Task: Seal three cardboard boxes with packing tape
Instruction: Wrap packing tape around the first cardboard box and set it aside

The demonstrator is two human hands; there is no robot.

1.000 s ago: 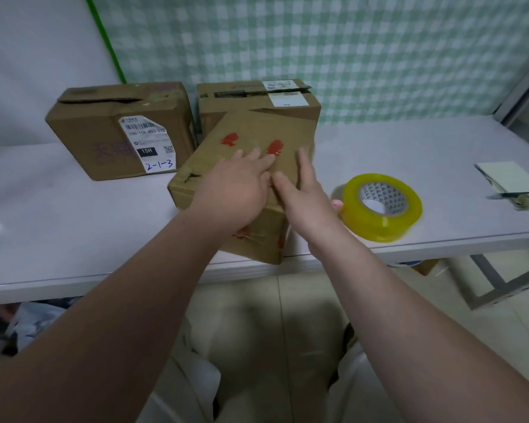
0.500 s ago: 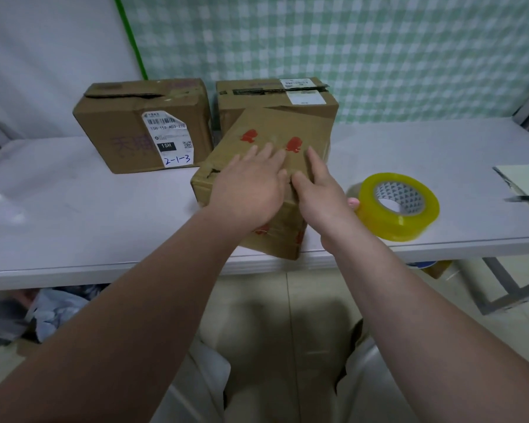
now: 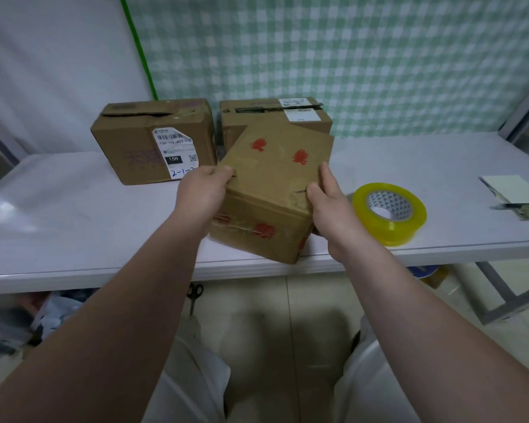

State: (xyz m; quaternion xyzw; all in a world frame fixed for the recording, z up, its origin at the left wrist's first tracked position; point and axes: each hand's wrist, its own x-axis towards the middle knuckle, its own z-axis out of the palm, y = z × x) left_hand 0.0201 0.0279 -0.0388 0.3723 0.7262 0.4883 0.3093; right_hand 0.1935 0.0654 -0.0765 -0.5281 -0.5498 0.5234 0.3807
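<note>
At left, a labelled box (image 3: 153,141) is standing on the table (image 3: 74,215). The left hand (image 3: 200,190), fingers curled, is gripping the near box (image 3: 275,184) at its left edge. The right hand (image 3: 330,206) is clamping its right side, thumb on top. The box is tilting, one corner projecting past the table's front edge, so a slackening grip is risking a fall. The tape roll (image 3: 390,213) is lying just beside, with room beyond.

Three cardboard boxes are here: a labelled box (image 3: 129,148), a back box (image 3: 257,116), a red-printed box (image 3: 275,181). Also one roll of tape (image 3: 390,222), one table (image 3: 74,227), one left hand (image 3: 202,190), one right hand (image 3: 332,209).
</note>
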